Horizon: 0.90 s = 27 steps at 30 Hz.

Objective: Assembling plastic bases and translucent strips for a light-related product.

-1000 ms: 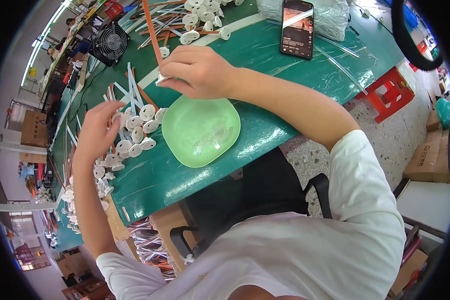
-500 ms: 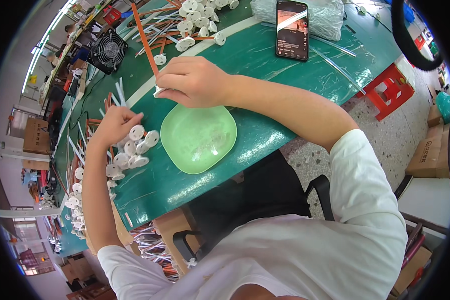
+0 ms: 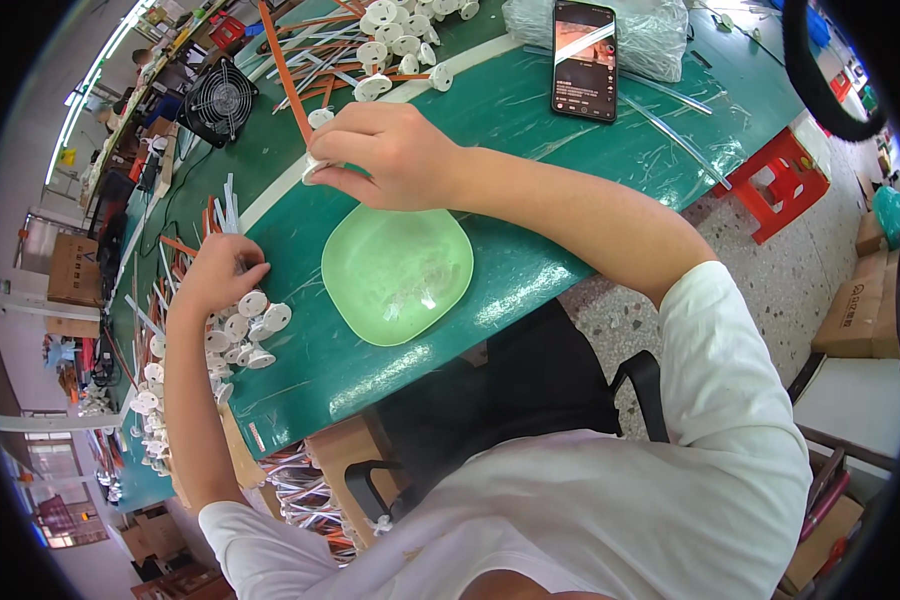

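My right hand (image 3: 395,158), above the far-left rim of a pale green plate (image 3: 395,285), pinches a long flat orange strip (image 3: 284,75). A white round piece (image 3: 313,170) shows at the strip's lower end, partly hidden by the fingers. My left hand (image 3: 217,272) is closed round a bundle of strips, their pale far ends (image 3: 228,205) sticking out beyond it. White slotted discs (image 3: 248,330) at the bundle's near end hang together below the fingers. The plate holds no pieces and has a dusty smear inside.
More orange and clear strips with white discs (image 3: 400,38) lie heaped at the far side of the green table (image 3: 510,215). A phone (image 3: 584,62) lies by clear plastic wrapping (image 3: 650,35). A black fan (image 3: 219,102) stands far left. A red stool (image 3: 775,182) is at right, a black chair (image 3: 510,385) in front.
My left hand has moved left and a little down with its bundle, away from the plate. My right hand has shifted only slightly, still pinching the orange strip.
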### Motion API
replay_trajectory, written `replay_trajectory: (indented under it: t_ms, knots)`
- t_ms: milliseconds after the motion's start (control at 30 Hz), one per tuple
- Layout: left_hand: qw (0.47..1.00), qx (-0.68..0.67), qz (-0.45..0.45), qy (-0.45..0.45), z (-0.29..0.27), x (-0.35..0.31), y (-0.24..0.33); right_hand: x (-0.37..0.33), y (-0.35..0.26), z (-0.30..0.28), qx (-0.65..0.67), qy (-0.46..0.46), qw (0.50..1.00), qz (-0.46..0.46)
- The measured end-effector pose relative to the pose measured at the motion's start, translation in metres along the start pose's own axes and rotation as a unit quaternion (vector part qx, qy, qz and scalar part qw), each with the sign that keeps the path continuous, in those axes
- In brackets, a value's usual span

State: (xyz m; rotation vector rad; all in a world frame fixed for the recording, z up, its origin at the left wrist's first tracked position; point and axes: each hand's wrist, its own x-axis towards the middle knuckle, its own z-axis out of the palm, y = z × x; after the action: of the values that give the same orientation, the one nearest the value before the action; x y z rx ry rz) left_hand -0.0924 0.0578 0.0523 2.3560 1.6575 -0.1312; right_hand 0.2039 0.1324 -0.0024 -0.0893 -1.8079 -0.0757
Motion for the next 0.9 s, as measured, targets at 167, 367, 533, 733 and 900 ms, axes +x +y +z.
replay_trajectory:
  t_ms: [167,367,533,733,900]
  knots:
    - [0.946,0.074,0.127,0.289,0.004,0.005,0.007,0.007,-0.011,0.003,0.072,-0.004,0.987,0.140]
    - [0.889,-0.251,0.147,0.354,0.019,0.031,0.122,0.014,-0.027,-0.012,0.175,0.028,0.949,0.260]
    - [0.837,-0.321,0.156,0.415,0.050,0.030,0.129,0.014,-0.044,0.007,0.266,0.001,0.888,0.375]
    - [0.868,-0.288,0.105,0.392,0.077,0.016,0.108,0.006,-0.044,0.006,0.071,-0.040,0.988,0.134]
    - [0.890,-0.167,0.122,0.406,0.076,0.009,0.121,0.001,-0.046,0.004,0.018,-0.072,0.996,0.050]
